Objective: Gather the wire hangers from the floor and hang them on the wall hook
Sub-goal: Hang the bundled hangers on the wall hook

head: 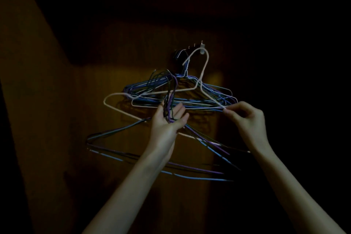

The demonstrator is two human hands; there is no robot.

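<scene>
The right hand pinches the right shoulder of a white hanger, whose neck runs up and left to sit over the wall hook. The left hand, fingers loosely curled, holds the necks of a bundle of blue and purple hangers that droops low and near. More hangers already hang on the wall. The hook lies above and far right of the left hand's bundle, nearer the right hand

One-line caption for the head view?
Right hand pinches white wire hanger onto wall hook; left hand holds a bundle of blue and purple hangers.
</scene>
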